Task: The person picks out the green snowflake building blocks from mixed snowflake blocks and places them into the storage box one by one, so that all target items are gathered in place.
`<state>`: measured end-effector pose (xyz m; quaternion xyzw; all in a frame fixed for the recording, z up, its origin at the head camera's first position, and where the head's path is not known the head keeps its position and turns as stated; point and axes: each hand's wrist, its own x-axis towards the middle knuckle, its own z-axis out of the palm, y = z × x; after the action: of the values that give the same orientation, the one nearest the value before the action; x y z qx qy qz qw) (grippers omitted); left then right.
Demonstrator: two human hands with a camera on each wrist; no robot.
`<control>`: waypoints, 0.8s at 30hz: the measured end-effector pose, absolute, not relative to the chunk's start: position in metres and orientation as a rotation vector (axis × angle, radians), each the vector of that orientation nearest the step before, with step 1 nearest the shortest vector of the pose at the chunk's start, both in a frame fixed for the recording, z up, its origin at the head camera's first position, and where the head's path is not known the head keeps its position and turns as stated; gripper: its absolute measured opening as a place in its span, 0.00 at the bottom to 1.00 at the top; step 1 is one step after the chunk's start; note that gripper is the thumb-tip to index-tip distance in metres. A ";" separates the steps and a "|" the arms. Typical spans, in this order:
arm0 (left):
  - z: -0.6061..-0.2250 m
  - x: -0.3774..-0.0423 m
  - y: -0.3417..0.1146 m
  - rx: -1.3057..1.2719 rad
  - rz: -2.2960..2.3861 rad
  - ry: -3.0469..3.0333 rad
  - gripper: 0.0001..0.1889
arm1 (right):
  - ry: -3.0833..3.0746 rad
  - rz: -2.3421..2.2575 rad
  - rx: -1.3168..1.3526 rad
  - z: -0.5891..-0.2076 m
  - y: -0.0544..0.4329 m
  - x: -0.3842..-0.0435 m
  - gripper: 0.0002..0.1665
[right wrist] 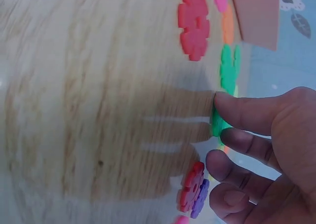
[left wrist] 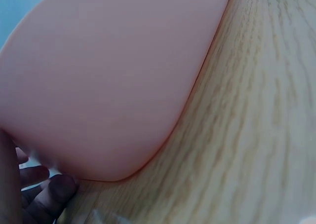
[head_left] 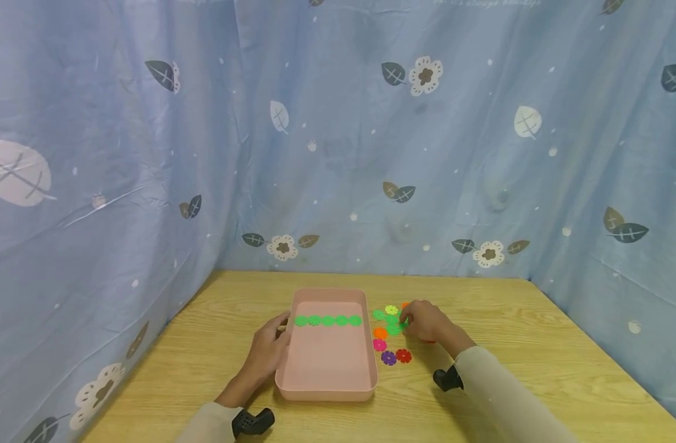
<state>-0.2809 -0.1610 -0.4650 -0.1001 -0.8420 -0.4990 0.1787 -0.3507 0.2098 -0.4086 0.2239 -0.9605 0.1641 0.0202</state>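
A pink rectangular tray (head_left: 327, 394) sits on the table with a row of several green flower-shaped plastic discs (head_left: 328, 320) across its floor. My left hand (head_left: 268, 347) holds the tray's left wall; in the left wrist view, bent fingers (left wrist: 55, 190) lie at the wall's lower edge. To the right of the tray, my right hand (head_left: 428, 321) reaches into a loose spread of discs. Its thumb and index finger pinch a green flower-shaped disc (right wrist: 217, 120), seen nearly edge-on in the right wrist view. The other fingers are bent and hold nothing.
Around the right hand lie more discs: a yellow one (head_left: 391, 309), an orange one (head_left: 380, 333), a pink one (head_left: 379, 345), a purple one (head_left: 389, 358) and a red one (head_left: 404, 355). A blue patterned curtain (head_left: 349, 154) encloses the wooden table (head_left: 205, 344) at back and sides.
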 end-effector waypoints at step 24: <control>-0.463 -0.282 -0.161 -0.290 -1.420 -2.387 0.26 | -3.015 0.638 0.598 -0.397 0.213 -0.350 0.05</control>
<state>-0.2824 -0.1610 -0.4629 -0.1021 -0.8418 -0.5007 0.1739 -0.3504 0.2134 -0.3972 0.1905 -0.9604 0.2033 0.0012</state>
